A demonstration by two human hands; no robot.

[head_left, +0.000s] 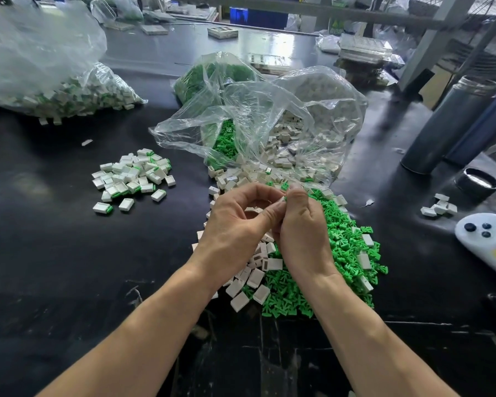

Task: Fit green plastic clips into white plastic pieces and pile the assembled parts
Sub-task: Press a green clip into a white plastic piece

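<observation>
- Both hands met over the loose heap: the left hand and right hand pinched one small white piece (mostly hidden) between curled fingertips.
- Green clips lay underneath.
- Finished parts sat farther left.

Piece between left hand and right hand mostly hidden.

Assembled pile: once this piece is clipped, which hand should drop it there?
Left, probably. The assembled pile lies on the left hand's side across bare table. The right hand sits over the loose green clips, handy for picking the next.
</observation>
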